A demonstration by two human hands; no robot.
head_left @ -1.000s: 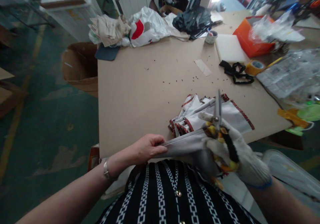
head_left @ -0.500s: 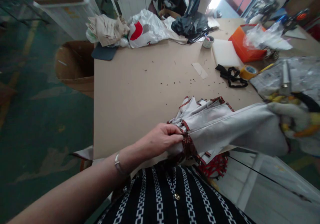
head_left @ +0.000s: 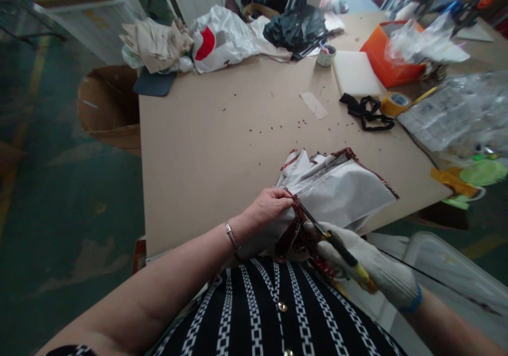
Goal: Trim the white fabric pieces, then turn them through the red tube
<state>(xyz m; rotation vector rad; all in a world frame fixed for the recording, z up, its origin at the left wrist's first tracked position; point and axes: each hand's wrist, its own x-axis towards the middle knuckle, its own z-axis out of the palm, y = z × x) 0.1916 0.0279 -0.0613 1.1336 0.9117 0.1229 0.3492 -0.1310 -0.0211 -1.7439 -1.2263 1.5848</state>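
My left hand (head_left: 270, 205) is bare and pinches the brown-trimmed edge of a light grey fabric piece (head_left: 345, 192) between thumb and fingers. The fabric lies bunched and folded over the table's front edge, its dark red-brown patterned binding (head_left: 291, 234) gathered below my fingers. My right hand (head_left: 373, 261), in a white knitted glove, is closed around scissors (head_left: 347, 255) with black and yellow handles. Their narrow blades point up and left to the binding beside my left fingertips. Whether the blades are apart cannot be made out.
Small dark scraps lie scattered on the tan table (head_left: 190, 149). Toward the right are a black strap (head_left: 367, 113), yellow tape (head_left: 396, 103), a white block (head_left: 356, 74) and an orange box (head_left: 391, 60). Bags line the back; a cardboard box (head_left: 107, 102) stands left of the table.
My right hand has come in from the far right, letting go of the stretched fabric, and the scissors now reach the binding. The fabric's right part has dropped onto the table. My left hand keeps its pinch.
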